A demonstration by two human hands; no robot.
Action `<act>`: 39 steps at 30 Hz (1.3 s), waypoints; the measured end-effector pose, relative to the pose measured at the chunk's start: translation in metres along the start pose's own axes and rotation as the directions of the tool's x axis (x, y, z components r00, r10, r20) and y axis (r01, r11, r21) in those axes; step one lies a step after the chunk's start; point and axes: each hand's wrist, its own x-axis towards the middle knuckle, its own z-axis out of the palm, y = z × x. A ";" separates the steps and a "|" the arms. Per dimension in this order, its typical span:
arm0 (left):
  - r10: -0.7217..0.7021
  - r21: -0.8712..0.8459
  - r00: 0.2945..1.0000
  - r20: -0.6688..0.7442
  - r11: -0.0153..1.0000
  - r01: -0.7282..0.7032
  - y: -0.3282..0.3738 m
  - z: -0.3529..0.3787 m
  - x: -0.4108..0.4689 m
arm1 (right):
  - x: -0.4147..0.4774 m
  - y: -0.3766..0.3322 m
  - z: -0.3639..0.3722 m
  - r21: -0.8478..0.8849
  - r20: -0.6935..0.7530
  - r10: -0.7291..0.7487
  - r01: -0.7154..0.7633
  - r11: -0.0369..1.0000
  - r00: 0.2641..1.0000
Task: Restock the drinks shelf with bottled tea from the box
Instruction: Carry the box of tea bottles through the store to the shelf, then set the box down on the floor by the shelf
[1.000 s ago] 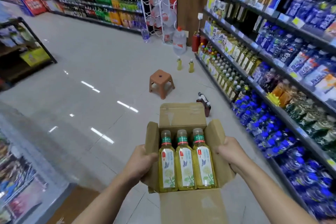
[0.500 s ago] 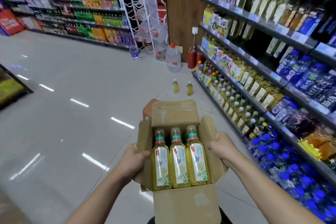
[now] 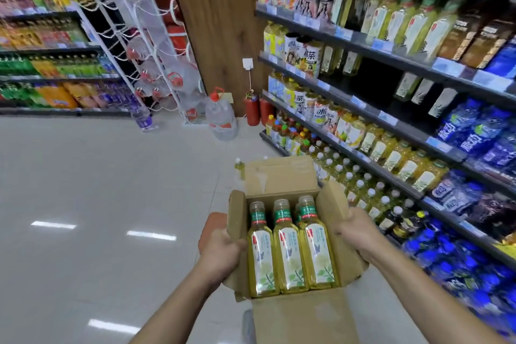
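Left hand (image 3: 223, 246) and right hand (image 3: 356, 229) each clamp a side wall of the open cardboard box (image 3: 304, 318), carrying it level so three bottled teas (image 3: 289, 248) between them stay put. Green neck bands bear Chinese characters, unreadable. Drinks shelf (image 3: 391, 176) lies beyond the right hand.

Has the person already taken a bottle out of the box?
No, both the left hand and right hand grip the sides of the box, and neither holds one of the bottles.
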 end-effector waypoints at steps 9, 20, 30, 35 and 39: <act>0.090 0.101 0.971 0.222 0.988 -0.115 0.118 -0.052 0.199 | 0.140 -0.087 0.016 0.140 -0.170 0.133 -0.110 0.984 0.976; 0.143 0.135 0.927 0.347 0.971 -0.200 0.219 -0.028 0.400 | 0.304 -0.152 -0.007 0.224 -0.312 0.244 -0.178 0.958 0.918; 0.144 0.239 0.874 0.464 0.930 -0.280 0.297 0.010 0.521 | 0.394 -0.179 -0.030 0.337 -0.392 0.357 -0.229 0.913 0.848; 0.087 0.340 0.849 0.522 0.891 -0.300 0.315 0.039 0.588 | 0.434 -0.173 -0.022 0.426 -0.448 0.473 -0.284 0.859 0.758; 0.050 0.389 0.791 0.609 0.851 -0.354 0.313 0.068 0.649 | 0.466 -0.167 -0.006 0.456 -0.485 0.523 -0.308 0.835 0.700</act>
